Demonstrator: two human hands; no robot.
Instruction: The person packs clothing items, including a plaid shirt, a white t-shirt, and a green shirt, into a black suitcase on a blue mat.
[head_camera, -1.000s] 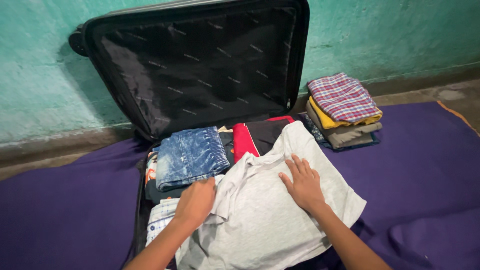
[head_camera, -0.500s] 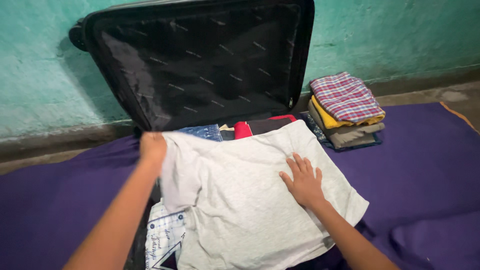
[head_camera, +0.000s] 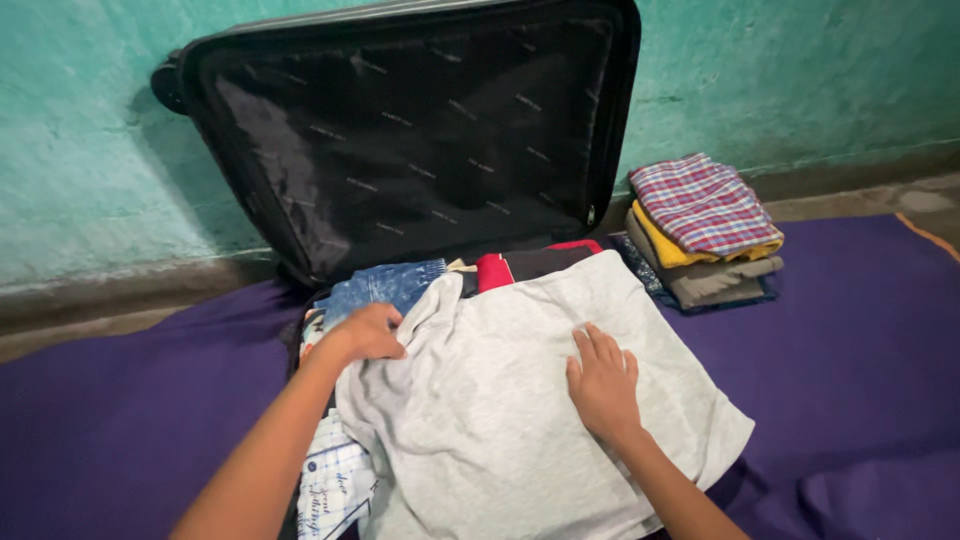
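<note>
A purple blanket is covering the floor along a green wall. An open black suitcase is lying on it, with its lid leaning upright against the wall. A grey shirt is lying spread over the packed half of the suitcase, its right edge hanging out onto the blanket. Just right of the suitcase, a stack of folded clothes is sitting near the wall, with a plaid piece on top. Under the shirt's far edge, blue jeans and a red garment are showing, and a white printed cloth is peeking out at the near left. The right hand is resting flat on the shirt, fingers spread wide. The left hand is pinching the shirt's upper left edge, fingers curled closed around the fabric, beside the jeans.
</note>
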